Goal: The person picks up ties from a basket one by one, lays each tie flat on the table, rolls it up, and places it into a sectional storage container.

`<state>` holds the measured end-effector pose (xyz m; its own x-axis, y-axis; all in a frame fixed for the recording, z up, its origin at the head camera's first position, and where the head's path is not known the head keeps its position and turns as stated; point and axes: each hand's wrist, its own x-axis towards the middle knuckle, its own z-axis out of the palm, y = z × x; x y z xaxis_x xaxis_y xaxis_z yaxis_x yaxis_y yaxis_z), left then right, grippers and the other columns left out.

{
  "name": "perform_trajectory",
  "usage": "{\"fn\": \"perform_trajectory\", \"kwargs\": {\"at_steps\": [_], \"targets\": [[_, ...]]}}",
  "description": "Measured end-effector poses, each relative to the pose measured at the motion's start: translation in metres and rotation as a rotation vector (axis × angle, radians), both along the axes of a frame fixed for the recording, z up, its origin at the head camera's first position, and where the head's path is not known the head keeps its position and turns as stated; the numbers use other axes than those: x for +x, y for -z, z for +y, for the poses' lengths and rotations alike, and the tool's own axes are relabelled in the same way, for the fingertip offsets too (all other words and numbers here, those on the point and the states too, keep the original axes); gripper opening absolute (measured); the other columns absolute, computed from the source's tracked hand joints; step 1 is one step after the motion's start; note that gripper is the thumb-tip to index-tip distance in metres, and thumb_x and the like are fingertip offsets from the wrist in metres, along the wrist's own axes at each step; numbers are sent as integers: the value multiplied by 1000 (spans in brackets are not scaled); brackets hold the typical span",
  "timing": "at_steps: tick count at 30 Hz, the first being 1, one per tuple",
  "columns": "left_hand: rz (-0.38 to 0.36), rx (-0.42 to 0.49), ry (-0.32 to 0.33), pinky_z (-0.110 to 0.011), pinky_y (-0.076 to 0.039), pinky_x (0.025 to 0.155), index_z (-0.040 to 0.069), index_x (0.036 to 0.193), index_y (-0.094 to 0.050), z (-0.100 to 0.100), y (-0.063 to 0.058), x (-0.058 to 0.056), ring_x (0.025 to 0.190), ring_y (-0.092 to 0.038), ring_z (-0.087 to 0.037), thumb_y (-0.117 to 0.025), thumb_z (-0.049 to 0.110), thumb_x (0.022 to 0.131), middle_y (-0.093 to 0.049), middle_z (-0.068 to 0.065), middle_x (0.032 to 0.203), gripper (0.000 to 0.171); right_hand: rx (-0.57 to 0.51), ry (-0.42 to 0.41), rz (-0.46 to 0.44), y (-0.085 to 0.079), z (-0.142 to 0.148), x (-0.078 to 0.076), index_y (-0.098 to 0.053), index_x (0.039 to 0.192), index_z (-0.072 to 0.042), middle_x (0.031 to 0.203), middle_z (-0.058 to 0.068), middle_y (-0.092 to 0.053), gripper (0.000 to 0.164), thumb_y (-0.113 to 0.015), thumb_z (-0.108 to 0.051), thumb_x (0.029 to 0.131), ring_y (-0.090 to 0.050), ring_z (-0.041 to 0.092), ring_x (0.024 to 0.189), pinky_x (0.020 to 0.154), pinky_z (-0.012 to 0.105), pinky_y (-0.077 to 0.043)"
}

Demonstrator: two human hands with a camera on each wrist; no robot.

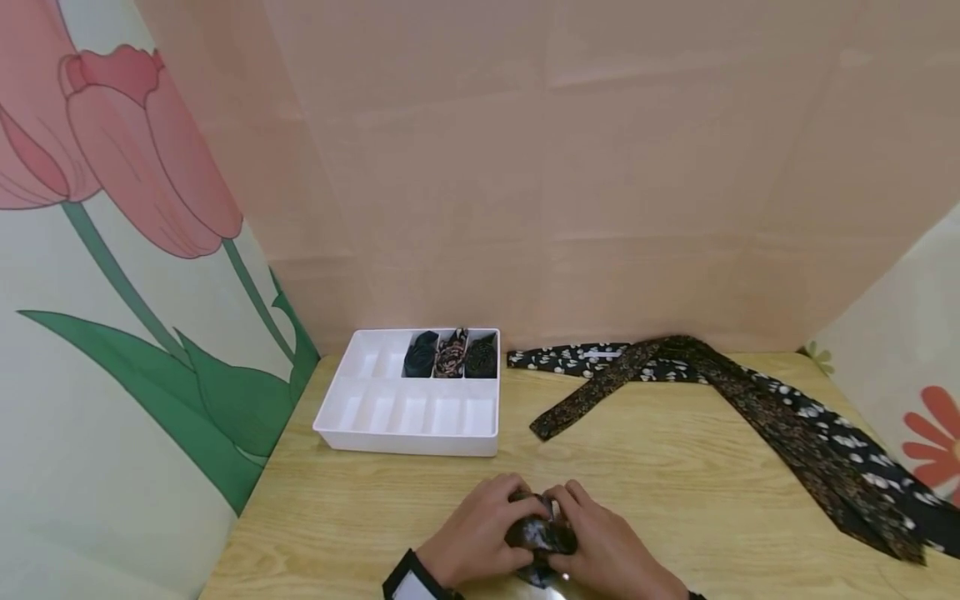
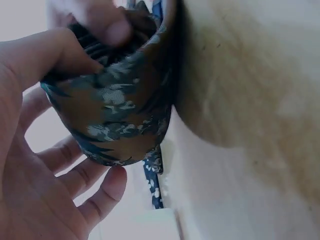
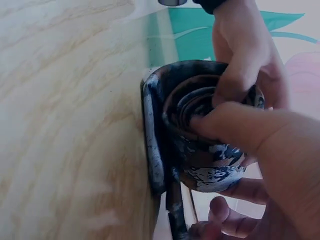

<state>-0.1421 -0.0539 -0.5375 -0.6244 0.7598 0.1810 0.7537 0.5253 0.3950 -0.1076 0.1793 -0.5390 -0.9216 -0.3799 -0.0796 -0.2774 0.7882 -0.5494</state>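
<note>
Both hands hold a dark, patterned necktie [image 1: 534, 535], coiled into a thick roll near the table's front. My left hand [image 1: 486, 527] grips one side of the coil, its thumb at the upper edge and fingers around the outside. From the other side my right hand [image 1: 606, 546] grips it, the thumb pressed into the spiral's layers in the right wrist view. Brown, blue and pale flower patches show on the roll's outer face [image 2: 112, 112]. A short tail of the necktie [image 3: 154, 145] lies outside the coil along the wooden tabletop.
A white divided tray [image 1: 408, 444] stands behind the hands to the left. Its back right compartments hold three rolled neckties [image 1: 450, 357]. On the right, a brown-patterned necktie [image 1: 780, 437] lies unrolled across a black one with white flowers [image 1: 851, 433]. A beige cloth wall [image 1: 562, 208] rises behind.
</note>
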Motion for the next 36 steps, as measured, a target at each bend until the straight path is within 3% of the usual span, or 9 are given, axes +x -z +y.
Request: {"fn": "perform_trajectory", "kwargs": {"at_steps": [7, 12, 15, 18, 22, 25, 27, 31, 36], "targets": [[-26, 18, 34, -18, -48, 94, 35, 135, -65, 2, -1, 0, 110, -52, -1, -85, 38, 90, -57, 10, 128, 49, -16, -6, 16, 2, 3, 2, -56, 136, -23, 125, -4, -64, 67, -89, -49, 83, -69, 18, 105, 78, 39, -59], [-53, 59, 37, -18, -49, 98, 36, 135, -67, 2, 1, -1, 116, -53, -2, -83, 40, 92, -57, 11, 131, 46, -37, -23, 41, 1, 3, 2, -56, 135, -21, 124, -3, -67, 68, -90, -46, 82, -71, 17, 104, 77, 37, -59], [-184, 109, 5, -23, -52, 101, 36, 147, -58, 1, 2, 1, 123, -53, -3, -70, 52, 100, -54, 9, 140, 51, -52, -6, -5, 1, 5, 2, -57, 132, -18, 118, -1, -72, 64, -89, -45, 83, -72, 18, 100, 77, 37, -59], [-299, 181, -97, -27, -56, 98, 29, 153, -53, -1, 5, 2, 120, -56, -4, -55, 61, 105, -53, 5, 141, 57, -75, 18, -60, 2, 7, 2, -58, 131, -15, 113, 3, -75, 63, -89, -42, 84, -74, 21, 99, 79, 41, -60], [-428, 210, -230, -24, -55, 78, 19, 140, -61, -3, 10, -1, 91, -60, -1, -50, 61, 107, -63, 8, 111, 54, -137, 31, -117, 4, 8, 1, -58, 130, -11, 109, 7, -76, 61, -92, -28, 82, -74, 24, 99, 82, 46, -61], [-554, 191, -254, -23, -48, 65, 20, 129, -63, 0, 12, -1, 74, -56, -1, -51, 61, 107, -62, 11, 87, 48, -209, 9, -164, 5, 8, 0, -56, 132, -10, 112, 9, -76, 62, -91, -19, 81, -74, 26, 103, 87, 46, -61], [-603, 197, -256, -23, -47, 64, 22, 127, -62, 2, 12, 2, 72, -57, -1, -52, 61, 106, -63, 11, 84, 45, -246, -14, -168, 5, 8, 0, -56, 133, -12, 116, 9, -76, 62, -90, -16, 81, -74, 27, 107, 90, 45, -61], [-613, 263, -282, -23, -51, 67, 20, 134, -60, 7, 10, 4, 77, -61, -1, -56, 62, 104, -69, 7, 94, 52, -257, -38, -89, 5, 4, 1, -56, 132, -20, 120, 4, -76, 54, -85, -16, 87, -74, 22, 111, 91, 39, -62], [-637, 370, -282, -26, -57, 85, 17, 141, -55, 10, 5, 2, 101, -67, -3, -67, 58, 99, -71, -1, 122, 60, -246, -24, 48, 3, -1, 1, -55, 139, -29, 126, -5, -73, 45, -75, -24, 99, -72, 13, 113, 91, 38, -62]]}}
